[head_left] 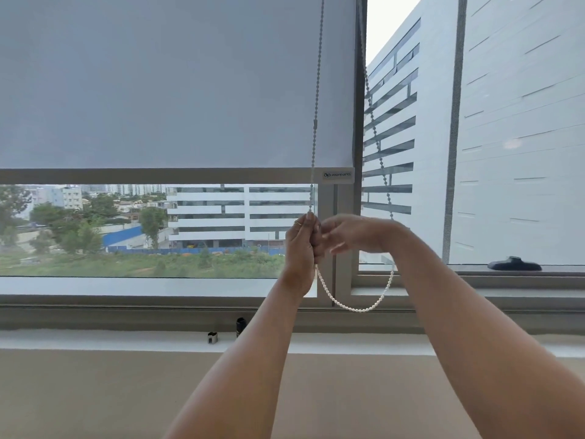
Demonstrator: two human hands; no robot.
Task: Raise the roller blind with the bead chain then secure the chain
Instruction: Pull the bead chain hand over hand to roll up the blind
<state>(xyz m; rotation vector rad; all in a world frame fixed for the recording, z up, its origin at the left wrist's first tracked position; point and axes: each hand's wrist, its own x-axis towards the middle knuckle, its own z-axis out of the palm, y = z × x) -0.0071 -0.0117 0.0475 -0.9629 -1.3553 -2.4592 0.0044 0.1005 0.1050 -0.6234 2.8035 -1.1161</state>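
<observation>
Bead chain (357, 310) hangs right of centre, loop sagging below both hands. Left hand (302, 245) fists round front strand; right hand (354, 232) blurred beside it, grip unclear. Roller blind (158, 90) covers upper frame. Chain likely light, limp, slippery; take taut front strand high.

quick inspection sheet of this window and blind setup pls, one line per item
surface: white sill runs under the window.
job's things: roller blind partly raised, with glass showing below its bottom bar; bead chain sags in a loop below the hands.
clutter: small grey object and small black object on the sill; black window handle at right.
grippers: left hand grips the chain's left strand; right hand is blurred beside it, grip unclear.
cables: nothing seen.
surroundings: buildings and trees outside.
</observation>
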